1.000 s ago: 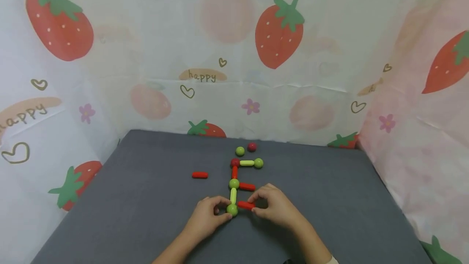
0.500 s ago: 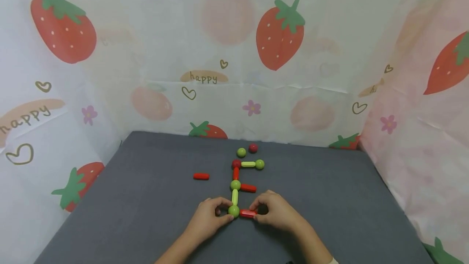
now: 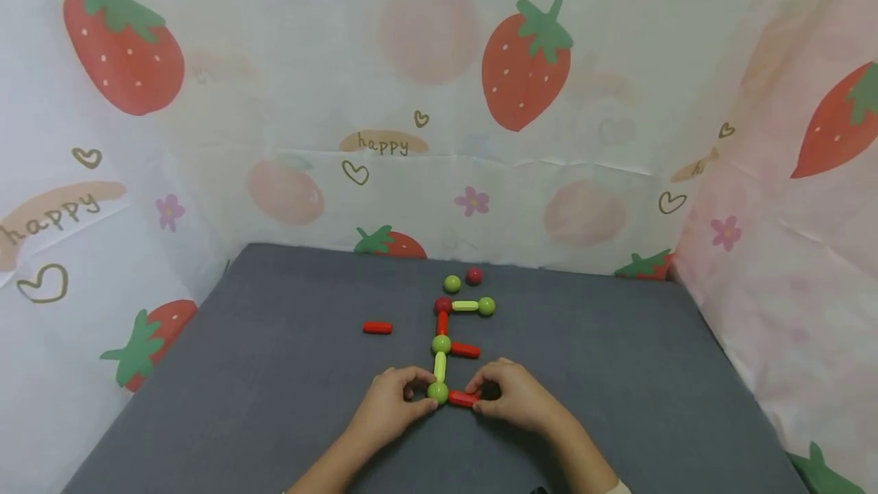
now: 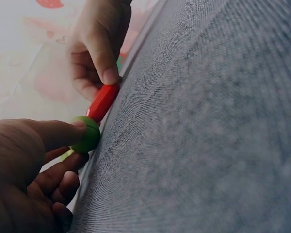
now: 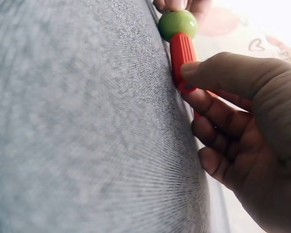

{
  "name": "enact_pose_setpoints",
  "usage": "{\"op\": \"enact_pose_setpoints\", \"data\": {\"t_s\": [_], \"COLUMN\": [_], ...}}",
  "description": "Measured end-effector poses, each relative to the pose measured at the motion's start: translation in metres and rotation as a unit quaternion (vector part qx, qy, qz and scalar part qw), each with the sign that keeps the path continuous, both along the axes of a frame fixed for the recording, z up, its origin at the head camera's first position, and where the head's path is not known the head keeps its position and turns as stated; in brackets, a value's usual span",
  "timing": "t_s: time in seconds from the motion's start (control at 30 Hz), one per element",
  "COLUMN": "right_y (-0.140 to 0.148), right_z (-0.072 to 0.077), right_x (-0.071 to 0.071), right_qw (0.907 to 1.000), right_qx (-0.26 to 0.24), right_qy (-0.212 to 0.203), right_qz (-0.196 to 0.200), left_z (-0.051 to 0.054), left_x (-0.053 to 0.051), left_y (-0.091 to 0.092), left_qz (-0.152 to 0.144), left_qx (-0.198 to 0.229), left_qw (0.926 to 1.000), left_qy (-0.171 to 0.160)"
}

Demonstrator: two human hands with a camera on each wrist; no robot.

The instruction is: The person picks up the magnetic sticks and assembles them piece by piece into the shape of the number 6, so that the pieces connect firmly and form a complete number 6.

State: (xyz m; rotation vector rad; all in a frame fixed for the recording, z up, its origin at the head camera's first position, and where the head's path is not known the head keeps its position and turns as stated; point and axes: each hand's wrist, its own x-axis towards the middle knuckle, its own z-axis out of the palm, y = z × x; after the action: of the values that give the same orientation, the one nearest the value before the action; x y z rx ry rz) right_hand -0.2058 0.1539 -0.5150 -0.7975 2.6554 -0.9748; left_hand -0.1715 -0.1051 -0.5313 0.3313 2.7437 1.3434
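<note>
My left hand [image 3: 387, 406] pinches the green ball [image 3: 437, 392] at the near end of a figure of balls and rods lying on the table. With thumb and fingers, my right hand [image 3: 517, 396] holds the outer end of a red rod [image 3: 461, 399]. That rod's other end meets the ball's right side, as the red rod [image 5: 182, 53] and green ball [image 5: 179, 25] show in the right wrist view. From the held ball a yellow-green rod [image 3: 440, 367] leads away to a middle green ball [image 3: 441, 344], which has another red rod [image 3: 466, 350] on its right.
Farther up, a red rod [image 3: 442, 323] reaches a dark red ball [image 3: 443, 306], joined by a yellow-green rod [image 3: 465, 306] to a green ball [image 3: 486, 306]. Loose behind lie a green ball [image 3: 452, 283] and a red ball [image 3: 474, 276]; a red rod [image 3: 377, 328] lies left.
My right hand has brought the red rod nearer to me and against the held green ball, closing the small gap between them. My left hand stays on the ball.
</note>
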Motion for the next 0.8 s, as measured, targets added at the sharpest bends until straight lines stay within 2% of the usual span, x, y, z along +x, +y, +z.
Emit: {"op": "enact_pose_setpoints", "data": {"t_s": [0.2,0.33,0.47,0.57,0.8], "right_y": [0.002,0.004,0.005,0.006,0.003], "right_z": [-0.002,-0.003,-0.003,-0.002,-0.002], "right_x": [0.003,0.005,0.005,0.004,0.001], "right_qw": [0.9999,0.9998,0.9997,0.9997,0.9998], "right_qx": [-0.008,-0.015,-0.017,-0.016,-0.012], "right_qy": [-0.009,-0.013,-0.013,-0.015,-0.015], "right_qz": [0.000,-0.002,-0.009,-0.010,-0.004], "left_z": [0.002,0.006,0.016,0.025,0.044], "left_x": [-0.004,-0.007,-0.015,-0.024,-0.054], "left_y": [-0.002,-0.004,-0.003,-0.001,0.011], "left_qz": [-0.013,-0.005,0.003,-0.006,-0.034], "left_qx": [0.038,0.048,0.029,0.008,-0.070], "left_qw": [0.9990,0.9986,0.9996,0.9998,0.9956], "left_qy": [-0.019,-0.020,0.001,0.018,0.052]}}
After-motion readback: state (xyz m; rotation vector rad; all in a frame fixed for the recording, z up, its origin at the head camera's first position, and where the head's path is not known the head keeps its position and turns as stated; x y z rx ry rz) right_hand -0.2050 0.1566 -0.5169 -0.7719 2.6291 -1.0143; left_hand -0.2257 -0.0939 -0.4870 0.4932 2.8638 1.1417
